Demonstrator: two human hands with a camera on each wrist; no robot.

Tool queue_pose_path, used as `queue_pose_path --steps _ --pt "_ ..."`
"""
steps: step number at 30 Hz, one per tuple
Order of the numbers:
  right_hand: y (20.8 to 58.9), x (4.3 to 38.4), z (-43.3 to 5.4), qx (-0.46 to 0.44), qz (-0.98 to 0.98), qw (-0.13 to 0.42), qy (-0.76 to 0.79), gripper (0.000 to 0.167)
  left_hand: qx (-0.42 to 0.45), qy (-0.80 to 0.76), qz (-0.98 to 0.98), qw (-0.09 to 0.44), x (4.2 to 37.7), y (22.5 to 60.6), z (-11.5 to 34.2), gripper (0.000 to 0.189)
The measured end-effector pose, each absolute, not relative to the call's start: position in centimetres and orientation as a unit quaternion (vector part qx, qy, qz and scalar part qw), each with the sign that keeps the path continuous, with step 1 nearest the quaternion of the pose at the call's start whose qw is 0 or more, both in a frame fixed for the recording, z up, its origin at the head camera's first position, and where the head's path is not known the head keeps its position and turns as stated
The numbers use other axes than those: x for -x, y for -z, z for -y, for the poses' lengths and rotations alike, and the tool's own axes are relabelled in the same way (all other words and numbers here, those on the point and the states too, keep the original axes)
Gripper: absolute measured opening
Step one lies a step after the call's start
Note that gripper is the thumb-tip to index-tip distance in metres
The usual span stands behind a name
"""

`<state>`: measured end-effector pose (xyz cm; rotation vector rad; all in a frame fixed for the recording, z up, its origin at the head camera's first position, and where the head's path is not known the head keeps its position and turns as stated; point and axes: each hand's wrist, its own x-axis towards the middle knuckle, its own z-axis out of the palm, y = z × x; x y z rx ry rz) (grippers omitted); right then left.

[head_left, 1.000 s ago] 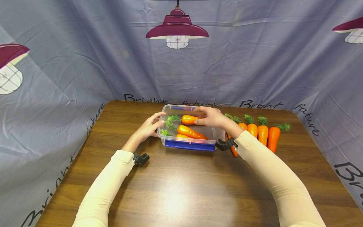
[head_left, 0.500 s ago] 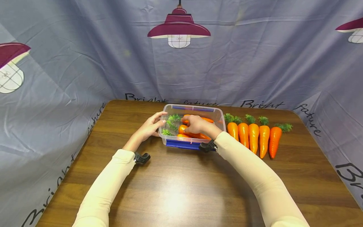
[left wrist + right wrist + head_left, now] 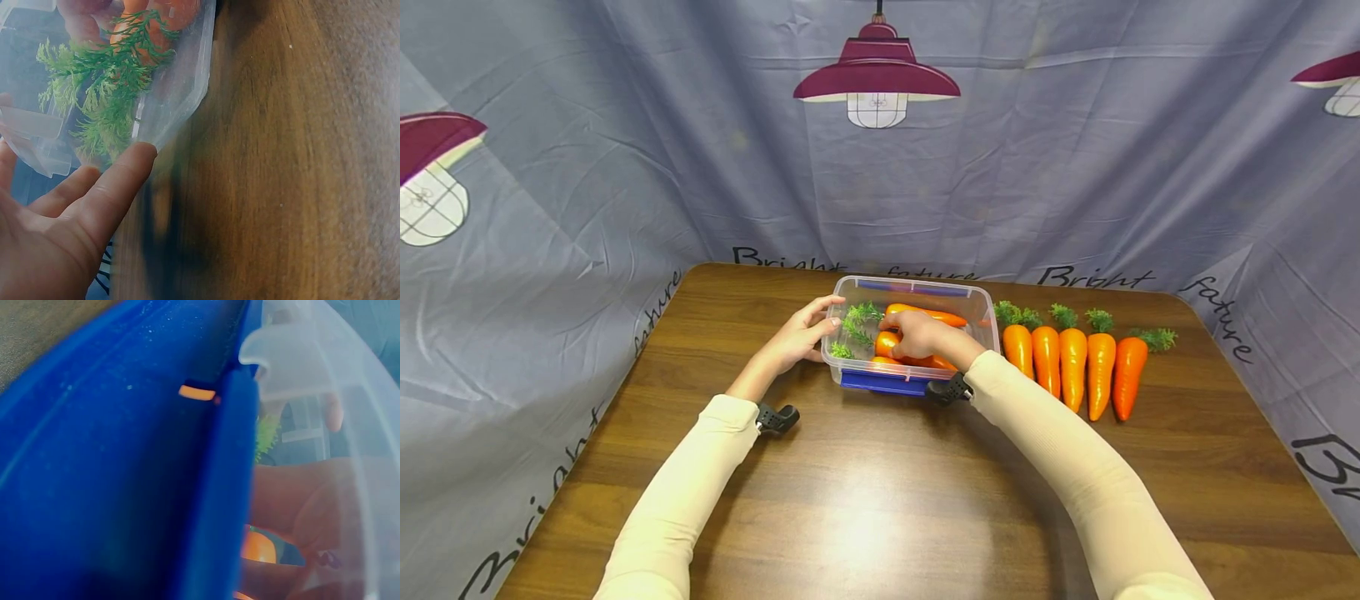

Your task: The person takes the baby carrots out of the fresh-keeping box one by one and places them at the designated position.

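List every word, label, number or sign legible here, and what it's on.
"Bright": back cloth, left; bottom partly hidden by the table.
"fature": back cloth, middle; bottom partly hidden too.
"Bright": back cloth, right.
"fature": left cloth.
"Bright": left cloth, below that.
"fature": right cloth.
"Br": right cloth, cut off by the picture's edge.
Box, carrots: no readable text.

- Free passage: brown wooden tabletop (image 3: 865, 492) between the cream-sleeved arms (image 3: 1067, 462).
- Right hand (image 3: 921, 333) blocks the middle of the clear plastic box (image 3: 982, 310).
- Five orange, green-topped carrots (image 3: 1072, 367) obstruct its right side.
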<state>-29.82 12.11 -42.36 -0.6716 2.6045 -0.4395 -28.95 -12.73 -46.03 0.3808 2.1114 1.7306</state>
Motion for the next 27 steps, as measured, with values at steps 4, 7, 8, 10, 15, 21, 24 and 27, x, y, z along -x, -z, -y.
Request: queue_pose_path --steps 4,7,8,10,15,21,24,27 --pt "42.2 29.8 -12.2 0.243 -0.934 0.212 0.151 0.053 -0.136 -0.616 -0.752 0.192 28.8 46.0 12.7 0.053" --pt "42.2 29.8 -12.3 0.242 -0.933 0.215 0.158 0.053 -0.136 -0.618 -0.749 0.195 28.8 45.9 12.7 0.053" --pt "42.2 29.8 -12.4 0.241 -0.932 0.215 0.161 0.053 -0.136 -0.619 -0.748 0.195 28.8 45.9 12.7 0.053" --pt "42.1 29.8 -12.6 0.24 -0.931 0.213 0.172 0.053 -0.136 -0.621 -0.747 0.196 28.8 46.0 12.7 0.053" --pt "41.2 29.9 -13.2 0.225 -0.932 0.202 0.199 0.052 -0.132 -0.621 -0.747 0.195 29.0 46.1 12.8 0.05" --pt "39.0 30.3 -14.2 0.231 -0.924 0.173 0.251 0.053 -0.136 -0.623 -0.745 0.195 28.9 46.1 12.9 0.05" --pt "37.7 30.5 -15.2 0.212 -0.908 0.168 0.32 0.054 -0.138 -0.622 -0.746 0.195 28.8 46.0 12.8 0.051" --pt "36.5 30.5 -16.5 0.16 -0.875 0.186 0.418 0.055 -0.137 -0.62 -0.748 0.195 28.7 45.9 12.7 0.052"
